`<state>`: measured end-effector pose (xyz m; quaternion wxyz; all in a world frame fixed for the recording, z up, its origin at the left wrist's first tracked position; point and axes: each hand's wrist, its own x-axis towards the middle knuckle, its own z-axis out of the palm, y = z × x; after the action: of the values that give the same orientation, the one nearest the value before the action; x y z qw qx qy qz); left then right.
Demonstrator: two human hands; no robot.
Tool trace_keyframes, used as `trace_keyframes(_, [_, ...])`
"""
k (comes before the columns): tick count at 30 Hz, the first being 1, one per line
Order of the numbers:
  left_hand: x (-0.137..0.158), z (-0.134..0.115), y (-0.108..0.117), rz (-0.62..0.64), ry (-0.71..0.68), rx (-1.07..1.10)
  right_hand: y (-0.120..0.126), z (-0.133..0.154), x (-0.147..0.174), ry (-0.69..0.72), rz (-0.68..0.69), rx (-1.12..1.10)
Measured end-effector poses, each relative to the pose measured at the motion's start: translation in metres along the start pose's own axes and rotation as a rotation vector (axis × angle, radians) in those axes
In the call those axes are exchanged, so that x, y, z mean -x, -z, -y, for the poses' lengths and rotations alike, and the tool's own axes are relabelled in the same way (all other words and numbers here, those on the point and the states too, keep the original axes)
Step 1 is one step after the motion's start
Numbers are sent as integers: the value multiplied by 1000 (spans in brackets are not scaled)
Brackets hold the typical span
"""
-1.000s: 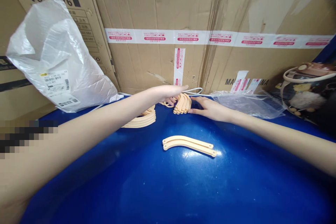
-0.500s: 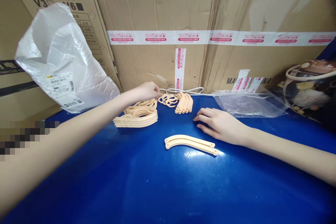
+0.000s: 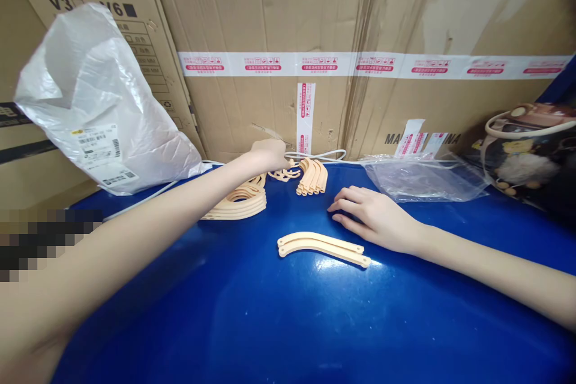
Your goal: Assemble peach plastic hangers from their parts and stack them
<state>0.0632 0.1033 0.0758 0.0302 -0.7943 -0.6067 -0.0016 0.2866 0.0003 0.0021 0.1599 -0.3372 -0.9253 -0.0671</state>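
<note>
At the back of the blue table, my left hand [image 3: 270, 155] reaches over a small pile of beige plastic hooks [image 3: 284, 175]. Its fingers are closed in a pinch on one hook, partly hidden by the hand. My right hand [image 3: 375, 216] rests on the tabletop, loosely bent with its fingers apart and nothing in it. In front of it, two curved beige plastic hanger arms [image 3: 321, 246] lie side by side. Several short curved hanger arms [image 3: 311, 177] stand bunched beside the hooks. Under my left forearm is a stack of looped beige hanger pieces [image 3: 240, 204], partly covered.
A white plastic mailing bag [image 3: 103, 102] leans at the left. Large taped cardboard boxes [image 3: 270, 18] wall off the back, with a white cable [image 3: 335, 156] along their foot. A clear plastic bag [image 3: 423, 180] and a dark round container with a handle [image 3: 522, 156] are at right.
My left hand has moved slightly right and its fingers have curled down over the hooks. My right hand and the two hanger arms in front stay put; the view has shifted slightly.
</note>
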Motion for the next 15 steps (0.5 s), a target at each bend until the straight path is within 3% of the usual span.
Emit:
trace_keyframes(5, [37, 3, 13, -130, 50, 20, 12, 20, 2, 2, 82, -251])
trace_keyframes(15, [99, -11, -17, 53, -57, 49, 8, 36, 7, 73, 134, -341])
